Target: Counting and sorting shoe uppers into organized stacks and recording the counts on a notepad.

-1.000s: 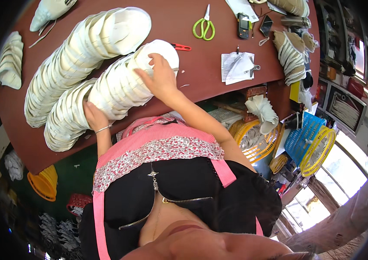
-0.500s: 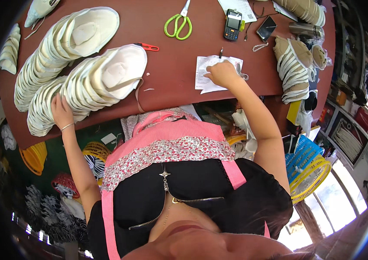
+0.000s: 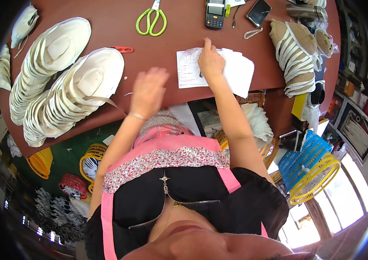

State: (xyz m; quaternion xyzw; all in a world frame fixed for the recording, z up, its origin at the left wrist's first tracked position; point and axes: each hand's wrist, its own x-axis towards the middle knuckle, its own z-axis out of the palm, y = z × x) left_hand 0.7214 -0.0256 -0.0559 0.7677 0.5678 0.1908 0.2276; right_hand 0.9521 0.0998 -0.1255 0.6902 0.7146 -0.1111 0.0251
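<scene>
My right hand (image 3: pixel 211 62) lies on top of the papers, its index finger stretched out and the others partly bent. Beneath it, at the left, shows a printed sheet (image 3: pixel 187 71). A blank white sheet (image 3: pixel 239 73) spreads out to the right of the hand. My left hand (image 3: pixel 149 92) is lifted, blurred by motion, with its fingers apart and nothing in it. It hovers between the printed sheet and the nearer row of nested cream shoe uppers (image 3: pixel 91 82). A second nested row of cream shoe uppers (image 3: pixel 58 47) lies behind that one.
Green-handled scissors (image 3: pixel 151 24), a red cutter (image 3: pixel 122 50), a handheld scanner (image 3: pixel 214 15) and a phone (image 3: pixel 259 13) lie on the brown table (image 3: pixel 149 52). Tan shoe uppers (image 3: pixel 294 60) and a metal flask (image 3: pixel 307 13) stand at the right. Blue and yellow baskets (image 3: pixel 305 160) sit below.
My left hand has left the cream uppers and moved right toward the papers. A white sheet now spreads to the right, and the pen and the metal clip are no longer visible.
</scene>
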